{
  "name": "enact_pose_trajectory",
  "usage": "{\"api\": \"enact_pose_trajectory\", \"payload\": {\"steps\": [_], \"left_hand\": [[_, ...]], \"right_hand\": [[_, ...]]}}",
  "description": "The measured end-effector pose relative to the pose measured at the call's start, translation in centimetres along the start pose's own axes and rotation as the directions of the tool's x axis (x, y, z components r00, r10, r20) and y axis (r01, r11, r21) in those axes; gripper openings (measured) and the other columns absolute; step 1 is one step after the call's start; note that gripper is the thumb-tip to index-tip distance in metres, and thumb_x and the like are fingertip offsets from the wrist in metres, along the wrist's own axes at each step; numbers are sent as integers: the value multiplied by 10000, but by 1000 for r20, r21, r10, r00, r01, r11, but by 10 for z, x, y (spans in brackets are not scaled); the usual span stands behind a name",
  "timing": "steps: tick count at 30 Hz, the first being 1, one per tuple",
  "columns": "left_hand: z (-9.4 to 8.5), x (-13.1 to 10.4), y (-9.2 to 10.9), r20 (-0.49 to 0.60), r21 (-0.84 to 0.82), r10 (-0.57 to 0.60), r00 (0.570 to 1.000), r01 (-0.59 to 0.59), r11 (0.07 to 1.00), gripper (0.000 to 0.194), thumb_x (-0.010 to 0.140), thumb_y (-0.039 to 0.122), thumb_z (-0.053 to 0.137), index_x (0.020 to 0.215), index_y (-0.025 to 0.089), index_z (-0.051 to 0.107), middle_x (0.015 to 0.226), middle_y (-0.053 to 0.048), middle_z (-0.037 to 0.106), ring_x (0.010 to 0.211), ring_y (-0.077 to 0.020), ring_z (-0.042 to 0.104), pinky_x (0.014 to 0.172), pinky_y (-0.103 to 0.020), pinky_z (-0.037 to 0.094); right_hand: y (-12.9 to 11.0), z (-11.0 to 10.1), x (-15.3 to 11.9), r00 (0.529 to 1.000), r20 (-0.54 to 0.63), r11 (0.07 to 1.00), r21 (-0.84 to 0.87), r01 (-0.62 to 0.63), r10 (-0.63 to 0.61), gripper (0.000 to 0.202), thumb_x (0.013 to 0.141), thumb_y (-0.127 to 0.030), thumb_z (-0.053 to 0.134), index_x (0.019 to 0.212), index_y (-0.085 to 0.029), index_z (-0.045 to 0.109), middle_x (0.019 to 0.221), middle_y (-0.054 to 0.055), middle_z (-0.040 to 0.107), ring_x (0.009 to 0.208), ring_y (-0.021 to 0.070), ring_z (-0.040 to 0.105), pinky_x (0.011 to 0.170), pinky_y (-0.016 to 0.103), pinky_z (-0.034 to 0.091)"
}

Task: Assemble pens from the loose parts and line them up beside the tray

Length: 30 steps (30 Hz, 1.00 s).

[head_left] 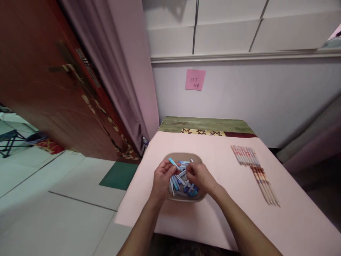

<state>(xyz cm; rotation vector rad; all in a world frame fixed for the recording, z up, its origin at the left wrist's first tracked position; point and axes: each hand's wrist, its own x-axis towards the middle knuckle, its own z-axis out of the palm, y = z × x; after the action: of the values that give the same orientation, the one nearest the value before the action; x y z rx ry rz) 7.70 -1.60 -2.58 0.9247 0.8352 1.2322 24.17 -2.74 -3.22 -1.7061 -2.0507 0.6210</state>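
Observation:
My left hand is closed in a pinch on a light blue pen, held at a slant over a beige bin. Opposite it, my right hand has its fingers drawn together above the right side of the bin. What those fingers hold, if anything, is hidden. Inside the bin lies a loose heap of blue, white and grey pen pieces, pointing in many directions. The bin stands on a table with a pale pink cover.
To the right, a row of pens with reddish patterned ends lies side by side, with several brown-and-beige pens below it. A pink note is on the wall behind. A wooden door and curtain stand left.

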Motion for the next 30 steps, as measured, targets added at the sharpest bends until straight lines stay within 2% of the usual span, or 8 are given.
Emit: {"api": "enact_pose_trajectory", "payload": {"steps": [4, 7, 10, 15, 18, 22, 27, 30], "left_hand": [[10, -10, 8, 84, 350, 228, 970, -243, 905, 182, 704, 170, 724, 878, 223, 709, 914, -60, 707, 872, -214, 633, 848, -327, 480], [15, -16, 14, 126, 447, 309, 943, -332, 831, 229, 693, 127, 724, 882, 256, 736, 959, -64, 703, 982, -239, 601, 951, -338, 421], [20, -19, 15, 100, 386, 296, 950, -311, 868, 218, 682, 122, 735, 863, 243, 736, 956, -72, 704, 973, -234, 611, 941, -320, 430], [27, -19, 6, -45, 0, 1, 999, -1, 1000, 131, 709, 190, 736, 823, 172, 673, 866, -66, 723, 735, -184, 671, 730, -301, 539], [31, -21, 2, -107, -335, -334, 936, 283, 899, 44, 781, 175, 669, 800, 136, 660, 827, -73, 731, 671, -152, 680, 652, -258, 560], [37, -25, 3, -112, -524, -538, 835, 411, 746, 80, 835, 136, 606, 837, 98, 676, 786, -75, 731, 592, -113, 669, 522, -181, 538], [41, -26, 4, -34, -591, -553, 832, 429, 683, 105, 855, 129, 580, 884, 67, 660, 741, -62, 721, 509, -81, 629, 401, -135, 461], [41, -27, 3, -37, -596, -555, 831, 427, 680, 93, 856, 131, 581, 877, 72, 649, 685, -51, 704, 492, -83, 618, 389, -136, 447]], "right_hand": [[10, 2, -21, 989, -9, 747, 657, -105, 147, 76, 791, -270, 525, 757, -205, 508, 527, -60, 567, 469, 121, 584, 451, 199, 450], [10, 4, -29, 983, -31, 573, 815, -80, 181, 133, 732, -261, 588, 825, -202, 514, 533, -90, 530, 436, 98, 529, 430, 194, 434], [7, 4, -31, 981, -63, 491, 870, -36, 183, 321, 709, -234, 613, 1018, -199, 532, 586, -98, 539, 432, 77, 503, 421, 178, 417], [0, -1, -35, 954, -95, 391, 920, -25, 284, 236, 722, -330, 671, 865, -156, 601, 584, -35, 606, 480, 99, 562, 440, 190, 452], [-7, -7, -40, 933, -131, 308, 951, 23, 334, 307, 711, -400, 713, 866, -149, 630, 668, 9, 663, 535, 115, 597, 472, 210, 490], [-16, -9, -48, 915, -240, 401, 911, 97, 324, 261, 745, -381, 709, 881, -160, 683, 591, -6, 643, 548, 124, 599, 528, 229, 514], [-21, -8, -52, 852, -491, 690, 681, 244, 183, 148, 804, -323, 669, 874, -202, 718, 787, 26, 690, 619, 128, 621, 576, 240, 522], [-23, -10, -51, 821, -566, 798, 528, 291, 75, 112, 837, -280, 642, 891, -228, 724, 833, 27, 700, 718, 144, 642, 643, 250, 524]]}}
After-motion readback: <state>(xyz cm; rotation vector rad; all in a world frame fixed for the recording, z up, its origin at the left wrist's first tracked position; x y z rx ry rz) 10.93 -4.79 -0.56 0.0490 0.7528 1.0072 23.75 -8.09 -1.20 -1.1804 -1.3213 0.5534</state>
